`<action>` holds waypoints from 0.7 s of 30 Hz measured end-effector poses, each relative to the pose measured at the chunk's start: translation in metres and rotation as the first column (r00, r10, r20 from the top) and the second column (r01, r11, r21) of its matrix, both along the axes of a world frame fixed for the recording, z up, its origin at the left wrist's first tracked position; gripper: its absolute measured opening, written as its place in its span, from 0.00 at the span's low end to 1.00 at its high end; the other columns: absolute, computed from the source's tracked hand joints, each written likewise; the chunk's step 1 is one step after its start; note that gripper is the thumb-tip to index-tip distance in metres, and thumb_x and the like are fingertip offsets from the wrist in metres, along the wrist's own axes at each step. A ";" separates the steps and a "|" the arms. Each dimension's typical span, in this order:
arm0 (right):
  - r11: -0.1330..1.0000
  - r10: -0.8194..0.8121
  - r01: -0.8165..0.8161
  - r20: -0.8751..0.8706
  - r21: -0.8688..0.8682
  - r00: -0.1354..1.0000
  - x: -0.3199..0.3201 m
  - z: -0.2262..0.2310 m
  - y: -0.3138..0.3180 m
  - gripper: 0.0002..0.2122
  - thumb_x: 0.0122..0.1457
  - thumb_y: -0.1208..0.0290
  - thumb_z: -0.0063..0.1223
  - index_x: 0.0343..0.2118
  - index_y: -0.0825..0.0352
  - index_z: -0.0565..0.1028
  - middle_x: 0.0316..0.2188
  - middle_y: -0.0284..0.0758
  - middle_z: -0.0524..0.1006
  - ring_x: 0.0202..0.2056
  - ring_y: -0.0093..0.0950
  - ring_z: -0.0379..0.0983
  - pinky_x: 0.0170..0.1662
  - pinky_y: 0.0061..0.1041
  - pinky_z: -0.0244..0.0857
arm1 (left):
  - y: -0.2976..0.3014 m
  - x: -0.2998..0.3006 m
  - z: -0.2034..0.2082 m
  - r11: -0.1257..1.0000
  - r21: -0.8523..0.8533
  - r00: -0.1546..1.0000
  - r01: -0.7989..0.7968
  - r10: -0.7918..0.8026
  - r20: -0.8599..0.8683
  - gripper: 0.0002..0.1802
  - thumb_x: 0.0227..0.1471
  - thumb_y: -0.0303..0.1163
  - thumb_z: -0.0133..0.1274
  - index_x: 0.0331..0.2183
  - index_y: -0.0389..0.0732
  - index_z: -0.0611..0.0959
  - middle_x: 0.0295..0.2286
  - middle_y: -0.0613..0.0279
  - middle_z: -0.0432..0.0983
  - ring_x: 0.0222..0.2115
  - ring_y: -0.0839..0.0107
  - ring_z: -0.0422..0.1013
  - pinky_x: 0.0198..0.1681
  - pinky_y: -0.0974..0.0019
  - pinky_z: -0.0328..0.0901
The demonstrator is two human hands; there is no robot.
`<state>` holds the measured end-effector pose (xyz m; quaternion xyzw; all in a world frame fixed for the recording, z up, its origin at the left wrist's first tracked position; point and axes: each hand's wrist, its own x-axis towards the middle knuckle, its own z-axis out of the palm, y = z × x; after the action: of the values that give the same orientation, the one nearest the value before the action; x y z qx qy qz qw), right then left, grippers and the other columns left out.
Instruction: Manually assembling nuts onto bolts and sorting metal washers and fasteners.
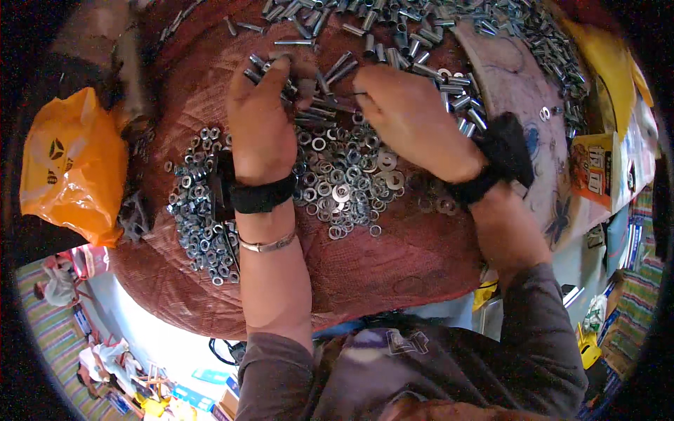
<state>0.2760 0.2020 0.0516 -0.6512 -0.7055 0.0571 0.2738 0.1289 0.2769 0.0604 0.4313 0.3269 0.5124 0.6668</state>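
Red quilted cloth [393,259] | left hand [261,123] fingers closed on bolts [309,105] | right hand [411,119] pinching one bolt | washers [344,182] near, between wrists

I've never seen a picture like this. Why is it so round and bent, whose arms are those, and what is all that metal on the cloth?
There is no machine here: a person wears a wide-angle camera on the head, looking down, so straight edges bend near the rim. The two forearms rising from the bottom are that person's own. The left hand and the right hand both reach into small metal sleeves heaped at the far side of a reddish cloth. What the fingers pinch is too small to tell. Nearer lie a pile of flat washers between the wrists and a pile of nuts beside the left wrist. An orange plastic bag sits at the left.
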 end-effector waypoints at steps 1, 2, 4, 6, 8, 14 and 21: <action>1.000 0.007 -0.007 -0.003 0.001 1.000 0.001 0.001 -0.002 0.07 0.45 0.76 0.51 0.28 0.69 0.69 0.25 0.43 0.70 0.30 0.45 0.68 0.32 0.38 0.62 | 0.001 -0.001 -0.002 0.997 0.074 1.000 0.006 -0.007 0.011 0.03 0.51 0.24 0.45 0.30 0.38 0.74 0.24 0.62 0.75 0.20 0.76 0.69 0.22 0.75 0.60; 0.998 0.019 -0.017 -0.039 0.055 0.999 0.002 0.001 -0.003 0.06 0.45 0.77 0.50 0.28 0.69 0.68 0.26 0.43 0.70 0.30 0.45 0.68 0.32 0.38 0.62 | 0.001 -0.003 -0.002 0.997 0.075 1.000 -0.002 0.001 0.007 0.03 0.51 0.24 0.45 0.30 0.38 0.74 0.24 0.62 0.75 0.20 0.76 0.69 0.22 0.75 0.60; 0.994 0.010 -0.003 -0.067 0.108 0.998 0.004 0.000 -0.004 0.06 0.45 0.78 0.49 0.27 0.70 0.68 0.26 0.43 0.70 0.31 0.44 0.68 0.32 0.37 0.63 | 0.000 0.004 0.000 0.998 0.065 0.994 0.009 -0.002 -0.111 0.04 0.50 0.23 0.45 0.29 0.37 0.75 0.24 0.62 0.75 0.21 0.76 0.69 0.22 0.75 0.62; 0.987 0.086 -0.093 0.065 0.128 0.994 -0.003 -0.008 0.004 0.07 0.44 0.78 0.48 0.28 0.70 0.68 0.27 0.43 0.69 0.33 0.43 0.68 0.33 0.37 0.63 | -0.003 0.011 0.001 0.996 0.083 0.996 0.016 -0.009 -0.094 0.04 0.50 0.23 0.45 0.29 0.36 0.75 0.24 0.62 0.75 0.22 0.76 0.70 0.23 0.75 0.62; 0.983 0.107 -0.120 0.097 0.140 0.989 -0.004 -0.014 0.007 0.05 0.45 0.77 0.46 0.27 0.71 0.69 0.26 0.45 0.71 0.31 0.43 0.70 0.33 0.38 0.65 | -0.004 0.013 0.001 0.995 0.100 0.997 0.024 -0.016 -0.076 0.05 0.50 0.23 0.45 0.29 0.36 0.76 0.23 0.63 0.75 0.22 0.76 0.70 0.23 0.75 0.63; 0.996 0.069 -0.062 -0.125 0.065 0.990 0.019 0.009 -0.007 0.06 0.47 0.75 0.48 0.28 0.69 0.71 0.25 0.42 0.71 0.30 0.41 0.70 0.32 0.35 0.64 | 0.000 0.003 -0.007 0.998 0.058 0.995 0.006 0.000 -0.105 0.05 0.50 0.24 0.46 0.31 0.40 0.77 0.24 0.66 0.75 0.23 0.78 0.69 0.23 0.76 0.62; 0.989 -0.114 0.118 -0.053 0.089 0.992 0.058 0.025 -0.016 0.08 0.50 0.69 0.51 0.29 0.69 0.72 0.24 0.43 0.73 0.28 0.42 0.71 0.31 0.33 0.64 | -0.010 0.017 -0.001 0.988 0.117 0.969 0.105 -0.075 -0.236 0.02 0.51 0.26 0.49 0.30 0.40 0.75 0.20 0.71 0.71 0.20 0.82 0.64 0.23 0.79 0.59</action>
<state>0.3337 0.1857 0.0762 -0.6762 -0.6617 0.0239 0.3231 0.1461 0.2668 0.0589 0.5445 0.3485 0.4479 0.6177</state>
